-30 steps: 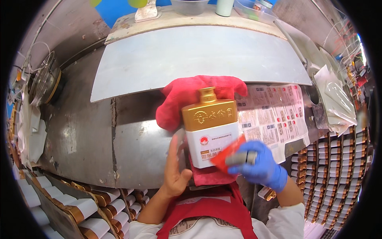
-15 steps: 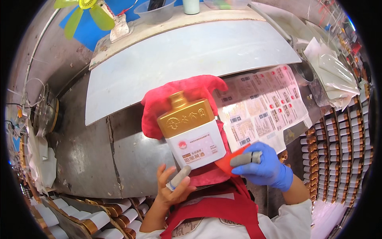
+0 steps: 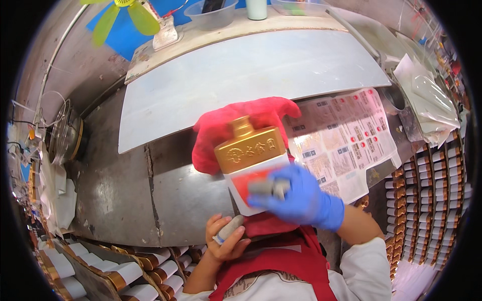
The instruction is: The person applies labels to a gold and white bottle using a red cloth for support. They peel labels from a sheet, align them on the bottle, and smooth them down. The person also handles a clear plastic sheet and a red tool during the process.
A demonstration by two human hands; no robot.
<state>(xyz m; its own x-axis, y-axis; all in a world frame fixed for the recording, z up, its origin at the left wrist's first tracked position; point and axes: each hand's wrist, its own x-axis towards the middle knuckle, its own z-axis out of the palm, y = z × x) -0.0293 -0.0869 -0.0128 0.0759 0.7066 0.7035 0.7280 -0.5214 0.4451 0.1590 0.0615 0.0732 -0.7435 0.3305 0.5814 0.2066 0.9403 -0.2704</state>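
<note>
A flat bottle (image 3: 251, 148), gold above and white below, lies on a red cloth (image 3: 208, 128) with its neck pointing away from me. My right hand (image 3: 296, 195), in a blue glove with a grey finger sleeve, grips a thin red flat scraper (image 3: 244, 186). The scraper lies over the label area on the white part and hides most of the label. Below the bottle's lower left corner is my bare left hand (image 3: 228, 238), with a grey sleeve on one finger. Its fingers are half bent and apart, holding nothing.
Sheets of printed labels (image 3: 346, 135) lie right of the bottle. A pale board (image 3: 251, 75) spans the bench behind. Racks of gold-and-white bottles stand at right (image 3: 427, 200) and lower left (image 3: 110, 268). A green fan (image 3: 123, 15) and a plastic bowl (image 3: 211, 17) are at the back.
My right hand has moved left with the red scraper, from beside the bottle onto its label. The whole view has shifted slightly; my left hand remains by the bottle's lower corner.
</note>
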